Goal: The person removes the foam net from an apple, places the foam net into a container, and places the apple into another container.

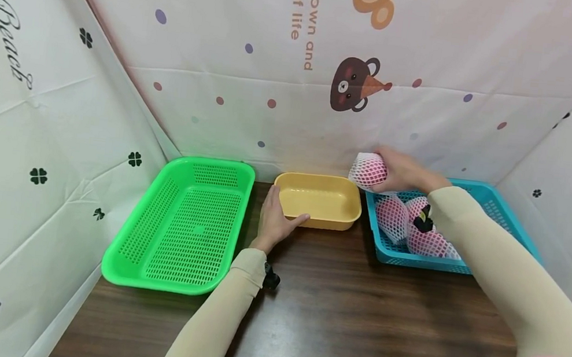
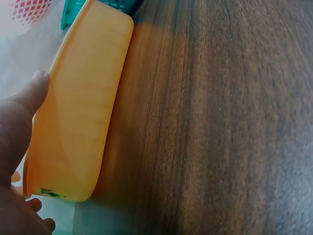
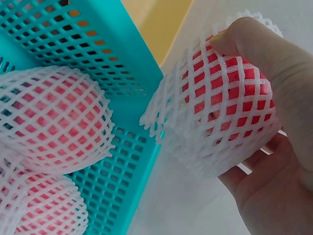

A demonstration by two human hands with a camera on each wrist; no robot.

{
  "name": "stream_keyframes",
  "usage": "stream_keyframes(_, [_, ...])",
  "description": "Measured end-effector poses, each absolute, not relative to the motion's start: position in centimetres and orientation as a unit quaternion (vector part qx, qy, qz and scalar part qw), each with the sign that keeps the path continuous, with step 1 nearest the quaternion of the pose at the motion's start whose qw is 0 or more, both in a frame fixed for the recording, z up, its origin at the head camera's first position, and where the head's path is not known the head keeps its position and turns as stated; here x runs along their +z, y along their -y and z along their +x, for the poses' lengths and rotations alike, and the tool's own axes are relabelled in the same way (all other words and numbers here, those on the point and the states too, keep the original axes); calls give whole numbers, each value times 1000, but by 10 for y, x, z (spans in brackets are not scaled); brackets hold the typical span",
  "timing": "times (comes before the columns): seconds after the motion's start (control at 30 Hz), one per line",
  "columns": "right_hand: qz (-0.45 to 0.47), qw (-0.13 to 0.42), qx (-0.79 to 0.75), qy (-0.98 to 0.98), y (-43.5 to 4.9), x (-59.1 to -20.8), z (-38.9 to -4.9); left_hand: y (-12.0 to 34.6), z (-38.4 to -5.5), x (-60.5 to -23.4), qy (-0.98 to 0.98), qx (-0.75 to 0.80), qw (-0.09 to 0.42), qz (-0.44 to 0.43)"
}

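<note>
My right hand point(image 1: 401, 170) grips a round red fruit point(image 1: 368, 171) in a white foam net, above the yellow tub's right end and the blue basket's rear left corner. In the right wrist view, the thumb lies across the netted fruit point(image 3: 225, 93), with fingers beneath it. At the yellow tub point(image 1: 316, 223), my left hand point(image 1: 275, 224) rests at the left end, its thumb stretched along the front and its fingers along the side. The left wrist view shows the thumb by the tub's rim point(image 2: 78, 103). More netted fruits point(image 1: 393, 217) lie in the blue basket point(image 1: 420, 263).
To the left, a green basket point(image 1: 193, 233) stands on the dark wooden table point(image 1: 344, 324). White printed sheets point(image 1: 219, 113) hang behind and at both sides. The yellow tub sits between the two baskets, close to the back sheet.
</note>
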State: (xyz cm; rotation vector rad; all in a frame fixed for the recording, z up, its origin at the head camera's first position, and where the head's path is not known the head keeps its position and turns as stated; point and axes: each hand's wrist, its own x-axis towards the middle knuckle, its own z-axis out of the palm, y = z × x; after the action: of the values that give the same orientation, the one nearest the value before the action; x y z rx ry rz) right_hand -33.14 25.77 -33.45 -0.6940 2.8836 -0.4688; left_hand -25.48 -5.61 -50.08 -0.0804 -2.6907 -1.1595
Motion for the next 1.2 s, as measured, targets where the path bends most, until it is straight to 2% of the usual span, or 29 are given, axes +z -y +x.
stream_keyframes(1.2, [-276, 73, -181, -941, -236, -340, -320, 57, -236, -502, 892, -423, 149, -53])
